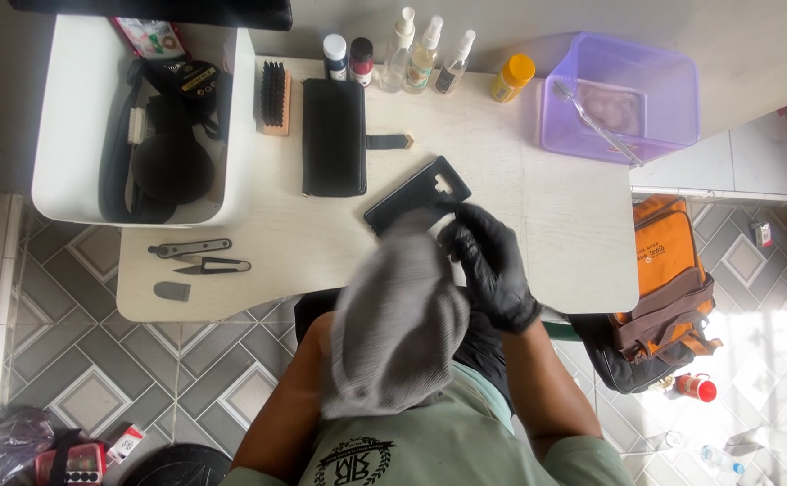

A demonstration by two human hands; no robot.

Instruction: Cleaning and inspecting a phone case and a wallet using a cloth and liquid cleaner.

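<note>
A black phone case (pixel 416 192) lies tilted on the white table (pixel 556 216), its camera cut-out toward the far right. My right hand (pixel 491 263), in a black glove, grips the case's near right edge. My left hand is hidden inside a blurred grey cloth (pixel 400 315), which covers the near end of the case; only the bare forearm shows below it.
Behind the case lie a black wallet (pixel 333 135) and a wooden brush (pixel 275 97), with several small bottles (pixel 420 56) along the back. A purple tub (pixel 623 99) holds a toothbrush. Left: a white bin (pixel 60 117), thread snips (pixel 213 264). An orange bag (pixel 668 270) sits on the floor at right.
</note>
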